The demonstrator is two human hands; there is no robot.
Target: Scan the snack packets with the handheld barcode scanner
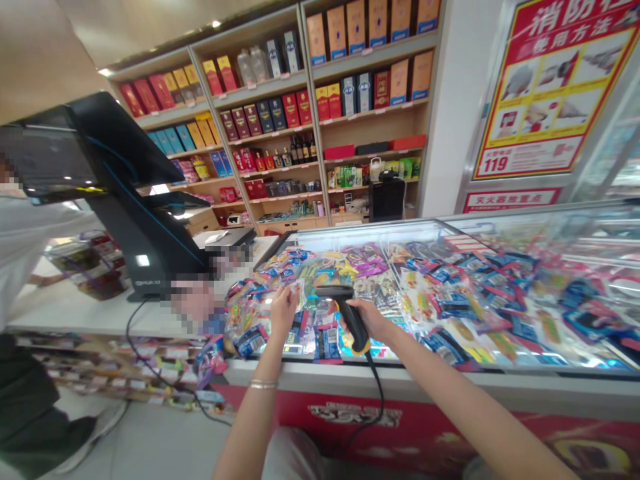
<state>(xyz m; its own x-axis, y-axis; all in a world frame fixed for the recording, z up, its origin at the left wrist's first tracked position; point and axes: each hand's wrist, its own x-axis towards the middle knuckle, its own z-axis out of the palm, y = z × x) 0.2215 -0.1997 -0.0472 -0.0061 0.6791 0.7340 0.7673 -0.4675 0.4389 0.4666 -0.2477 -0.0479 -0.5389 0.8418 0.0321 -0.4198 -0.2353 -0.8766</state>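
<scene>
Currently, the right hand (369,319) grips a black-and-yellow corded barcode scanner (351,319) over glossy plastic snack packets (440,320) in a glass-topped display freezer (400,379); the left hand (284,311) touches packets, its grip unclear.

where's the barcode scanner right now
In the head view, the black-and-yellow barcode scanner is gripped in the right hand, over the packets in the display chest, just right of the left hand.

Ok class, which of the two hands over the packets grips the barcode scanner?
The right hand grips the black-and-yellow corded scanner; the left hand holds no scanner.
</scene>
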